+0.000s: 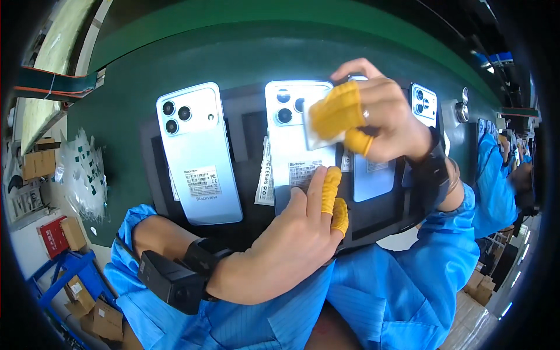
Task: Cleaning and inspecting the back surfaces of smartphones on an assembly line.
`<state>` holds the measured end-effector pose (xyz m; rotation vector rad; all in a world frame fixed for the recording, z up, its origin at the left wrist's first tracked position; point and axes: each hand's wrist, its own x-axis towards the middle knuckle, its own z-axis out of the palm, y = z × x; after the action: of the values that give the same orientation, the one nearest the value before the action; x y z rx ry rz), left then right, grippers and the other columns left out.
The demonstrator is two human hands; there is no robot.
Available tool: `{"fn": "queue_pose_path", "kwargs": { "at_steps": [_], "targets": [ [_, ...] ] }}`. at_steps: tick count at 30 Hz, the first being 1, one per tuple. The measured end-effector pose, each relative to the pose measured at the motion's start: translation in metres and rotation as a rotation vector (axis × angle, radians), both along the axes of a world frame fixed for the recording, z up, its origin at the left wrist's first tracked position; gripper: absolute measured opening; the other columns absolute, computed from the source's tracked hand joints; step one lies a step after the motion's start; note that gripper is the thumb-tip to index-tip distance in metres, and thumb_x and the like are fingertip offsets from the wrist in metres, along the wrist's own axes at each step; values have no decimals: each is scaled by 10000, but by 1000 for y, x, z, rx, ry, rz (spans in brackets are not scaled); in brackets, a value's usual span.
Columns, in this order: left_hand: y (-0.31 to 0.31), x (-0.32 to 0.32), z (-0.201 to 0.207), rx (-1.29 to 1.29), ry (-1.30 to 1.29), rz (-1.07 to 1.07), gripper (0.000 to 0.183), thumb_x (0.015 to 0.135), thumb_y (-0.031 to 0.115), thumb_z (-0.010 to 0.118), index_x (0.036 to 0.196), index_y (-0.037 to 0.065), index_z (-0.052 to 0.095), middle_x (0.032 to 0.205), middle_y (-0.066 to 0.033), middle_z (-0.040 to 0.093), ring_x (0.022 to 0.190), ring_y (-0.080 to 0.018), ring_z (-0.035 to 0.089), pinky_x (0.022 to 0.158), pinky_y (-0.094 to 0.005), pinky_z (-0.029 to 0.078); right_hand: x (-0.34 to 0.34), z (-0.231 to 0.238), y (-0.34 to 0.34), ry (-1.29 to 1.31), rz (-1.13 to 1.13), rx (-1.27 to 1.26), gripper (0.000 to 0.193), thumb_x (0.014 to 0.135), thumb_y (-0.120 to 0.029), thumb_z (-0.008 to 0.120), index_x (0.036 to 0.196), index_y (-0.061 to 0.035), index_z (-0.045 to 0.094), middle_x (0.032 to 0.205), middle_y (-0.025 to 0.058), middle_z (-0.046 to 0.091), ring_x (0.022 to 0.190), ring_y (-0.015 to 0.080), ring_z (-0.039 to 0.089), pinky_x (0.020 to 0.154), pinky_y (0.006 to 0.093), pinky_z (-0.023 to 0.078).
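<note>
Three pale blue phones lie back-up on a dark tray (248, 125) on the green bench. My left hand (291, 239), with yellow finger cots, presses its fingertips on the lower end of the middle phone (291, 149). My right hand (373, 114), also in yellow cots, pinches a small white cloth or film (318, 137) against that phone's upper back, beside the camera lenses. The left phone (198, 154) lies untouched. The right phone (373, 178) is mostly hidden under my right hand.
Another phone (424, 105) lies further right on the bench (146, 64). A clear sheet of small green stickers (84, 172) sits at the left edge. Cardboard boxes (87, 303) and a blue rack stand on the floor at left. A person in blue (496, 186) works at right.
</note>
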<state>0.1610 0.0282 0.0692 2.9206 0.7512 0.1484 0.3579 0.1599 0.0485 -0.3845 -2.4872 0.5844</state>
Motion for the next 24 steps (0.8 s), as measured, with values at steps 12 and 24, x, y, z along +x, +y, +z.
{"fn": "queue_pose_path", "kwargs": {
  "at_steps": [12,24],
  "targets": [
    [0,-1,-2,-77,-39,10,317,711,167,585,987,29,659,944,-277,609,1124,-411,546,810,-351,512,-17,-4,9,64,15,5,102,665,4,656,766,0,668,717,132,659,654,261,631,945,403,464],
    [2,2,-1,-74,-50,28,305,688,137,602,963,22,664,989,-297,608,1096,-391,566,784,-339,521,-32,-11,1,43,-79,48,147,725,-31,667,871,-18,676,774,149,660,701,266,633,941,396,458]
  ]
}}
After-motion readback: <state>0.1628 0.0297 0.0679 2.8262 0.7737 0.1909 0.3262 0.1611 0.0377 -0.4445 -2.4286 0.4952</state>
